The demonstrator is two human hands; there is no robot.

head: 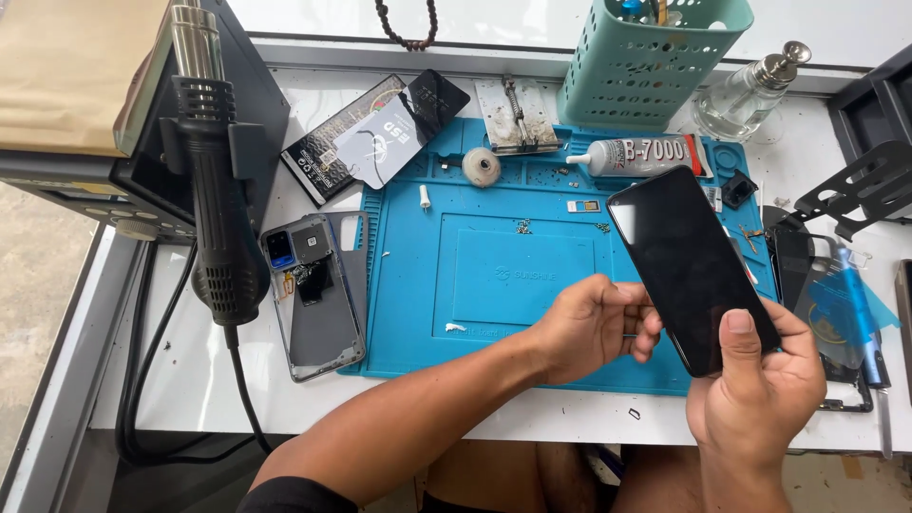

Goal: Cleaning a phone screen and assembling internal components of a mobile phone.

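Phone [692, 266], black glossy slab, held tilted above blue silicone mat [475, 285], screen up. Lower end clamped in right hand [760, 389] grip, thumb pressed on glass. Left edge pinched by left hand [589, 328], likely for steadying. Opened phone body [313, 294] left on white worktop [532, 418] beside hot-air gun [218, 190].

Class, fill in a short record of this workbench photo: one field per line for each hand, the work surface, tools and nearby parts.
Right hand: grips the lower end of a black phone, thumb on its dark screen
Left hand: fingers touch the phone's left edge
Surface: blue repair mat on a white table
Left of mat: opened phone frame; black hot air gun in its holder
Back of mat: glue tube, teal basket, glass bottle
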